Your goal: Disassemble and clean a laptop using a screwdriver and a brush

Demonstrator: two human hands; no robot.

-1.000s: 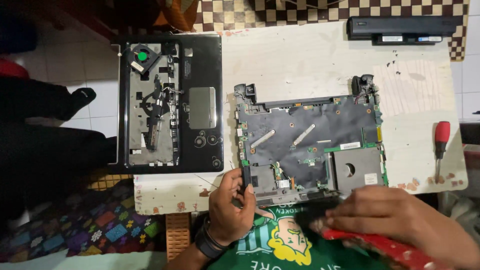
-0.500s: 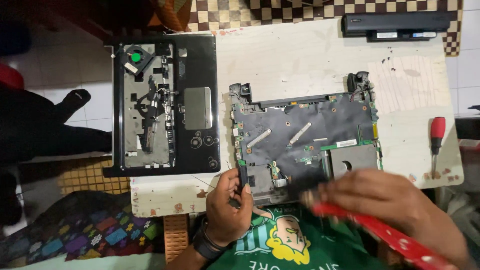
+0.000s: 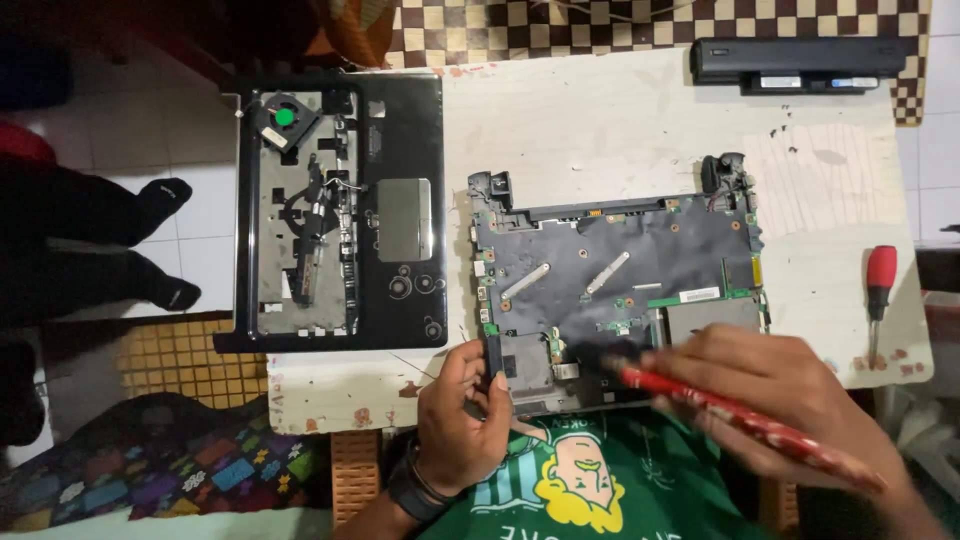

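A stripped laptop base with its dark mainboard (image 3: 620, 270) lies on a small white table (image 3: 600, 130). My left hand (image 3: 462, 420) grips the base's near left corner. My right hand (image 3: 780, 395) holds a red-handled brush (image 3: 740, 418) whose dark bristles touch the board near its front edge, blurred by motion.
A black laptop palmrest cover (image 3: 340, 210) with a fan and touchpad lies at the left, overhanging the table. A black battery (image 3: 800, 62) sits at the far right corner. A red-handled screwdriver (image 3: 880, 290) lies at the right edge. A person's dark-socked feet (image 3: 160, 240) are on the floor, left.
My right hand has swept the brush leftward over the board's front edge. My left hand stays on the corner of the base.
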